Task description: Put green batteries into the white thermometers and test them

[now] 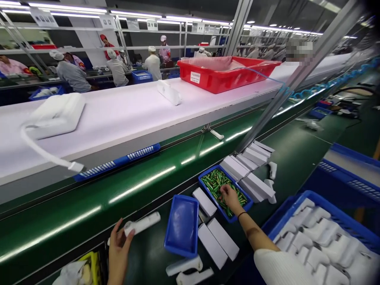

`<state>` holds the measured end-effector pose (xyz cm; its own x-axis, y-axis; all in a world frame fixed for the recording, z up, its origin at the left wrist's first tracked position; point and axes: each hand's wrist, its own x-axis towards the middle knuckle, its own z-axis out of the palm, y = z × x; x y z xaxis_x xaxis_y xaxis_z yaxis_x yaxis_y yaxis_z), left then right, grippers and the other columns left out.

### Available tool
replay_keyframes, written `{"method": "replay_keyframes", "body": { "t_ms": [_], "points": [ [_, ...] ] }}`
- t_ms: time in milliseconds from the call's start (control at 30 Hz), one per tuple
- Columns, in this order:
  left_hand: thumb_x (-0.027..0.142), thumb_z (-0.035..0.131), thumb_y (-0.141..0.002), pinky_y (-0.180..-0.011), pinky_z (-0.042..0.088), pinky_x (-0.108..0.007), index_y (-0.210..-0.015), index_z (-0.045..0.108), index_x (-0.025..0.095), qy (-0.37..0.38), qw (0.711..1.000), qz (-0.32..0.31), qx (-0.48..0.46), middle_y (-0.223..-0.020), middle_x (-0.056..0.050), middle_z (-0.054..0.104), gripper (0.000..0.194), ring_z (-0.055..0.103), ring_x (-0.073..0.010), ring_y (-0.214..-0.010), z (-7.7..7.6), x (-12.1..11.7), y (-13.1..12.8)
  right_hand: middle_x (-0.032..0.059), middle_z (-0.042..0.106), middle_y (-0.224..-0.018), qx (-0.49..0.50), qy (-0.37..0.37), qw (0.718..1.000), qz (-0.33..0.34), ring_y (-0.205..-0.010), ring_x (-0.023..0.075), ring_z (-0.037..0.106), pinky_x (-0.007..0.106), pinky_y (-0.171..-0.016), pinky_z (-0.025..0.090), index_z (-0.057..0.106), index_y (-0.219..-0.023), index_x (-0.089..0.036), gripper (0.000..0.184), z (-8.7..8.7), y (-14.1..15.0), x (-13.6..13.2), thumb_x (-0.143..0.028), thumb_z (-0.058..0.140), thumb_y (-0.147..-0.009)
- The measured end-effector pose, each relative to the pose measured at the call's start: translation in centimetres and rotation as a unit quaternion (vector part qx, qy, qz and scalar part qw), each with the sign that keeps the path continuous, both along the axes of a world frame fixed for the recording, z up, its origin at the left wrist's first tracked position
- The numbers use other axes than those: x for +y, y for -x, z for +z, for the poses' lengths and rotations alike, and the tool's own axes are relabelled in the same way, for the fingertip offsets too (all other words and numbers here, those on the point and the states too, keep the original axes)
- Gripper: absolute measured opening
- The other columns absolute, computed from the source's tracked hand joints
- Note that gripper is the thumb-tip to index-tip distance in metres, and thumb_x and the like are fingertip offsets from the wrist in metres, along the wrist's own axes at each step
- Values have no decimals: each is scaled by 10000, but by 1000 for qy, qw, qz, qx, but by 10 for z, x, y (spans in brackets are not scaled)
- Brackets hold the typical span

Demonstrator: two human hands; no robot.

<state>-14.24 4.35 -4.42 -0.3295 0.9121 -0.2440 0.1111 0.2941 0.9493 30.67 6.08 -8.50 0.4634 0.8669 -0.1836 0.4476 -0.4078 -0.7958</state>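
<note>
My left hand [118,243] grips one end of a long white plastic handheld device [145,223] between thumb and fingers, above the green bench. My right hand [230,198] reaches into a blue bin of green batteries [213,180]. Its fingers are pinched together among them, and whatever is between the fingertips is hidden. Left of that bin lies a blue tray [181,225] with a bare bottom. White boxes [218,243] lie between and below the two. Two more white devices [194,275] rest at the bench's near edge.
A green conveyor [142,178] runs behind the bench, below a white shelf [118,122] bearing a red bin [202,81]. A metal post [267,111] slants up at right. A blue crate [314,198] of white devices stands near my right arm. Co-workers sit beyond.
</note>
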Motion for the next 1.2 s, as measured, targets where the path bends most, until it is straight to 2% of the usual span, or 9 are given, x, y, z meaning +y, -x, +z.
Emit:
{"method": "replay_keyframes", "body": {
  "t_ms": [67, 200, 433, 533, 633, 733, 833, 967, 1200],
  "points": [
    [456, 746, -673, -883, 489, -324, -1246, 526, 282, 36, 983, 99, -151, -1063, -30, 644, 638, 602, -232, -1024, 13, -44, -6, -76, 473, -554, 61, -10, 998, -3, -427, 80, 458, 226, -467, 407, 510, -781, -161, 296, 12, 6, -2, -420, 495, -924],
    [319, 549, -875, -656, 538, -214, -986, 616, 199, 99, 878, 269, -384, -854, -24, 630, 177, 613, -123, -695, 37, -92, -33, -74, 463, -493, 183, -51, 980, 57, -383, 99, 426, 249, -436, 362, 415, -740, -213, 363, 50, 44, -18, -546, 534, -825],
    [246, 445, -921, -454, 426, -170, -947, 610, 146, 19, 830, 222, -511, -764, -33, 542, 194, 456, -69, -515, 92, -93, -74, -76, 392, -570, 396, -2, 862, 316, -431, 72, 335, 198, -406, 244, 433, -840, -222, 307, 140, 179, -109, -508, 545, -857],
    [273, 475, -915, -469, 422, -167, -995, 605, 161, -32, 824, 199, -530, -799, -30, 532, 189, 452, -70, -541, 114, -98, -78, -27, 432, -693, 331, -27, 837, 435, -561, 102, 413, 232, -515, 348, 449, -852, -216, 174, 165, 214, -148, -355, 420, -953],
    [317, 532, -892, -479, 424, -171, -1002, 599, 169, -90, 836, 174, -513, -820, -25, 524, 196, 451, -74, -561, 128, -108, -79, 40, 486, -863, 145, -132, 843, 501, -743, 153, 482, 289, -662, 408, 480, -893, -214, 197, 173, 227, -167, -183, 299, -963],
    [349, 580, -865, -491, 421, -175, -975, 589, 175, -120, 847, 151, -496, -826, -19, 515, 206, 442, -73, -568, 135, -118, -78, 48, 496, -882, 93, -161, 831, 525, -733, 158, 477, 289, -653, 394, 486, -905, -210, 198, 172, 234, -172, -159, 300, -948],
    [363, 608, -848, -486, 401, -172, -988, 571, 196, -137, 843, 114, -507, -798, -4, 499, 221, 416, -68, -552, 139, -126, -75, -4, 461, -766, 206, -74, 850, 479, -674, 139, 440, 262, -613, 362, 447, -818, -207, 90, 168, 242, -170, -242, 486, -890],
    [371, 645, -817, -467, 384, -176, -958, 560, 197, -132, 842, 99, -513, -773, -3, 494, 239, 403, -72, -534, 137, -133, -71, -51, 419, -660, 371, 43, 831, 411, -605, 107, 404, 230, -564, 327, 414, -737, -200, 292, 164, 252, -164, -345, 666, -762],
    [365, 581, -860, -520, 420, -173, -892, 564, 164, -118, 828, 158, -525, -812, -14, 495, 205, 416, -68, -565, 126, -135, -54, 30, 590, -783, 398, 22, 827, 396, -626, 129, 503, 275, -608, 410, 562, -887, -176, 375, 179, 242, -149, -546, 506, -875]
  ]
}}
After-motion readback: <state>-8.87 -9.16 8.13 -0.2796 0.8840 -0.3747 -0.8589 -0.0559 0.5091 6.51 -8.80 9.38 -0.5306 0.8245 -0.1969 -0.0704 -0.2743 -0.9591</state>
